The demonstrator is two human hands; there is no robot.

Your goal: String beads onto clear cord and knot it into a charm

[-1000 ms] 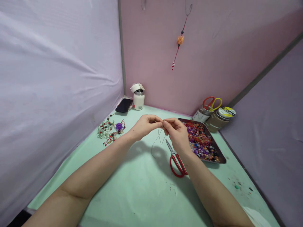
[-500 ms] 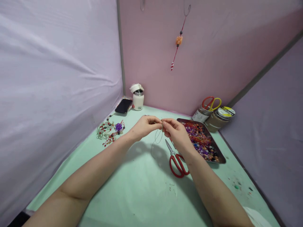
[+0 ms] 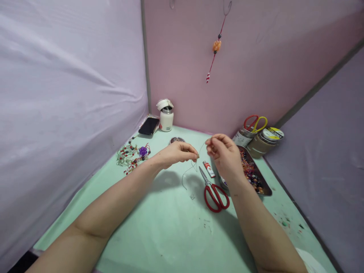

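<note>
Above the table, my left hand [image 3: 182, 153] pinches a thin grey-green cord [image 3: 186, 172], whose loose end dangles below the fingers in a loop. My right hand [image 3: 226, 153] is raised to the right, its thumb and forefinger closed on another stretch of the same cord that runs between the two hands. Whatever small knot or bead may sit in the left fingertips is too small to make out. Beneath the hands lie red-handled scissors [image 3: 212, 191] with closed blades, and a red and white lighter [image 3: 209, 169] beside their tips.
A tray of beads and threads [image 3: 265, 189] is partly behind my right hand. Beaded strings [image 3: 127, 155] with a purple bead flower [image 3: 143, 151], a phone [image 3: 149, 126], a white flask [image 3: 166, 119], a round dish [image 3: 177, 140], jar [image 3: 263, 144] and hanging beaded cord [image 3: 216, 46] surround the work area.
My hands were together and have moved apart, the right going up and right, drawing the cord out between them. The lighter and round dish have come into fuller view.
</note>
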